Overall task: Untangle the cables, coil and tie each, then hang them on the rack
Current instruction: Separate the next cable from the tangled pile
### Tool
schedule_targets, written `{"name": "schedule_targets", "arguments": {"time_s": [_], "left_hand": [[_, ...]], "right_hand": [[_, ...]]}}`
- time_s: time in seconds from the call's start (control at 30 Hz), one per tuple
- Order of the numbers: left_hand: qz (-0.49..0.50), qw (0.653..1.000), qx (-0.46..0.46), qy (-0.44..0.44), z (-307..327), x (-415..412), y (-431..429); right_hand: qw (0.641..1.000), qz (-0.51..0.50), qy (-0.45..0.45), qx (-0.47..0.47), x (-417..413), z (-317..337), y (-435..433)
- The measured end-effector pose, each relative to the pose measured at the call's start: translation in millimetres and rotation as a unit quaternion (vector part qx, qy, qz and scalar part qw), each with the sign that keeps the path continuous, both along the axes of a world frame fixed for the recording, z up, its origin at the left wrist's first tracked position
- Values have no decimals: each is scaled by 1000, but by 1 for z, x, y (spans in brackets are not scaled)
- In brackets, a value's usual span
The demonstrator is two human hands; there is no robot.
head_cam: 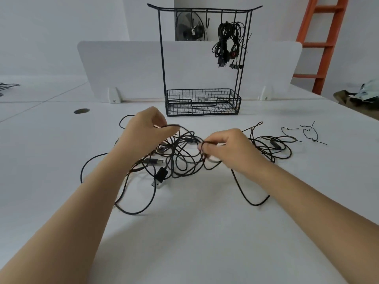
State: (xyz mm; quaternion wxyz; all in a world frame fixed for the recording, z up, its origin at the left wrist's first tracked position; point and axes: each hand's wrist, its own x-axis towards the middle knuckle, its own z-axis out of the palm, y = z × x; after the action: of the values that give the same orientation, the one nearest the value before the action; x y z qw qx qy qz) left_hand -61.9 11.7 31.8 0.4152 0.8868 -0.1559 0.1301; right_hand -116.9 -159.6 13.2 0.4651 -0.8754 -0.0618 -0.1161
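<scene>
My left hand (pixel 147 128) pinches one strand of the tangled cables (pixel 180 158) between thumb and fingertips and lifts it off the bench (pixel 205 232). My right hand (pixel 225 148), fingers curled, grips another strand of the same knot just to its right. The black loops sprawl between and below both hands, with a USB plug (pixel 159 177) lying near my left wrist. A looser loop of cable (pixel 273 143) rests beyond my right hand, and two thin ties (pixel 310 136) lie further right, apart from it.

The wire rack (pixel 162 58) stands upright at the back of the bench. Two coiled bundles (pixel 222 42) hang from hooks on the right of its top bar. The mesh basket (pixel 225 107) forms its base; through the wires I cannot tell what sits inside.
</scene>
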Motion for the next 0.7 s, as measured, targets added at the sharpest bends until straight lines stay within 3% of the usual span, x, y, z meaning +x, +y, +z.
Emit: {"name": "schedule_targets", "arguments": {"time_s": [0.1, 0.2, 0.3, 0.4, 0.5, 0.57, 0.63, 0.7], "left_hand": [[-87, 993, -1, -85, 8, -7, 6], [-126, 978, 33, -163, 5, -14, -4], [-117, 981, 100, -121, -7, -12, -14], [-84, 962, 230, -124, -18, -4, -18], [-15, 969, 220, -114, -19, 3, -14], [44, 956, 274, -99, -18, 6, -8], [88, 932, 347, -63, -20, 8, -2], [136, 923, 358, -26, -22, 13, 3]], "right_hand": [[986, -1, 54, 161, 4, 2, -12], [963, 28, 75, 256, 5, 2, -16], [950, 76, 76, 295, 4, 5, -15], [932, 142, 100, 319, 3, 4, -13], [899, 175, 122, 383, 3, 9, -15], [881, 166, 136, 421, 4, 12, -20], [900, 139, 122, 395, 6, 13, -24], [933, 92, 83, 338, 7, 14, -26]]}}
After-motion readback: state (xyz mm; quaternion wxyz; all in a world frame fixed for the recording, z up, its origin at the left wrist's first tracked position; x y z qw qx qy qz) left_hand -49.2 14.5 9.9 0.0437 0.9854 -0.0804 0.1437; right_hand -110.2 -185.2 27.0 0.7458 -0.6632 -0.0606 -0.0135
